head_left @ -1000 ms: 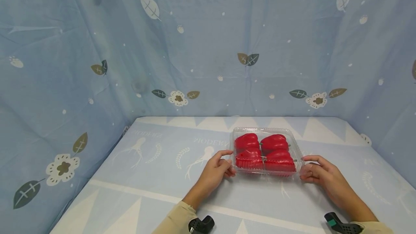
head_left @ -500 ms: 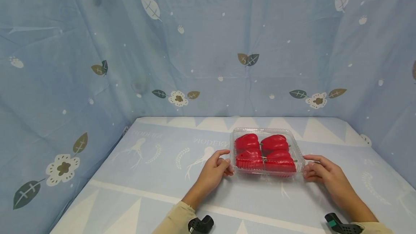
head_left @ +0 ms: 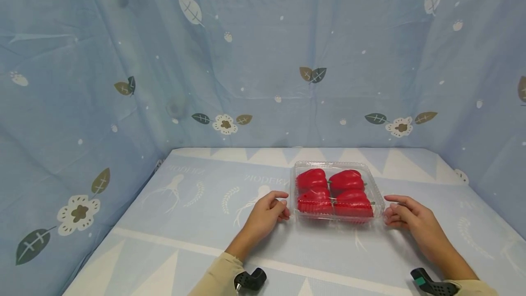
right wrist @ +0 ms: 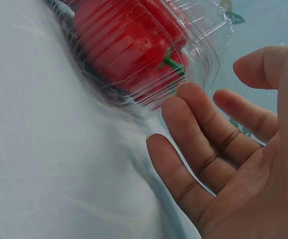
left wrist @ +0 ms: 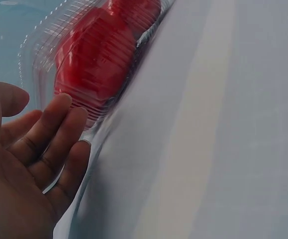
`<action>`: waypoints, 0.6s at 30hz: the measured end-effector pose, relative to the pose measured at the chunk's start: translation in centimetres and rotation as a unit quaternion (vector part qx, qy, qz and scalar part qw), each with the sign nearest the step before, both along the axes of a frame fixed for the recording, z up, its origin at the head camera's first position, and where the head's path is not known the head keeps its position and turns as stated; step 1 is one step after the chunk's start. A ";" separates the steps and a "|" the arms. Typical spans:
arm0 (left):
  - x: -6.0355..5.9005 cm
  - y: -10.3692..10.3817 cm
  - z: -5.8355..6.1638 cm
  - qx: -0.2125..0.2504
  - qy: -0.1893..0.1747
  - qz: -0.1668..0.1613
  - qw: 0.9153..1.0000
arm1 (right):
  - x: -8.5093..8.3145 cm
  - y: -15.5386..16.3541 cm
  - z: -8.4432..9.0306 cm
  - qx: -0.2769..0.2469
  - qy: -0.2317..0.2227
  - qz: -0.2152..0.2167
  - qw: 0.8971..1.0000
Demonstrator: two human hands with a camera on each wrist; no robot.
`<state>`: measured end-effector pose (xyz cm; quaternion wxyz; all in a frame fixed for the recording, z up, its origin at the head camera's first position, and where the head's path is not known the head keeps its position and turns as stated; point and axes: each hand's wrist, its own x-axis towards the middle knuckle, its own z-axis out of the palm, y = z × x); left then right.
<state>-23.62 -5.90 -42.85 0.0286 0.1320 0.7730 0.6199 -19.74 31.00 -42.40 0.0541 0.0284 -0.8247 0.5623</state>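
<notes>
A clear plastic clamshell box [head_left: 334, 217] sits on the table right of the middle in the head view. Several red bell peppers [head_left: 347, 180] with green stems lie inside it in two rows. Just off the box's left side is my left hand [head_left: 264, 216], its fingers loosely bent and holding nothing. My right hand [head_left: 415, 223] is at the opposite side, fingertips very close to the box's edge; whether they touch it I cannot tell. Both wrist views show relaxed, spread fingers beside the ribbed plastic wall, with a red pepper [left wrist: 96, 55] behind it on the left.
The table [head_left: 185, 245] has a pale blue and white patterned cover. Blue curtains [head_left: 263, 58] with leaf and flower prints hang behind it and along both sides. A black wrist device [head_left: 250, 280] is worn at the left sleeve, another black device [head_left: 433, 283] at the right.
My left hand has drawn away leftward from the box, and my right hand has shifted slightly right. The box and peppers stay in place.
</notes>
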 end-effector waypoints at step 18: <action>-1.6 -2.7 0.5 0.004 -0.039 -0.023 0.999 | -0.9 1.4 0.1 0.046 0.007 -0.041 0.998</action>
